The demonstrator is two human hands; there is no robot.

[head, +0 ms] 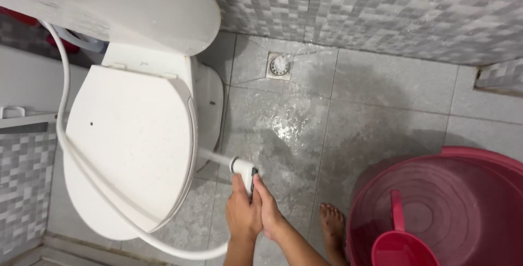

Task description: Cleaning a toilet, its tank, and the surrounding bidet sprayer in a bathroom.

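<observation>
Hands gripping a white plastic bidet sprayer (243, 167) beside a closed white toilet (131, 146).
We close both our left hand (242, 211) and right hand (269, 211) around its handle, above the wet grey tiled floor (327, 119).

toilet (131, 151) w/ lid shut, far left | square floor drain (279, 65) up by the wall | big pink bucket (474, 162) bottom right, pink dipper (400, 244) sitting inside it | wet grey floor tiles (376, 102) | mosaic wall tiles (392, 10)

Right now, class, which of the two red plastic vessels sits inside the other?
The small red plastic dipper with the upright handle sits inside the big red plastic bucket.
</observation>
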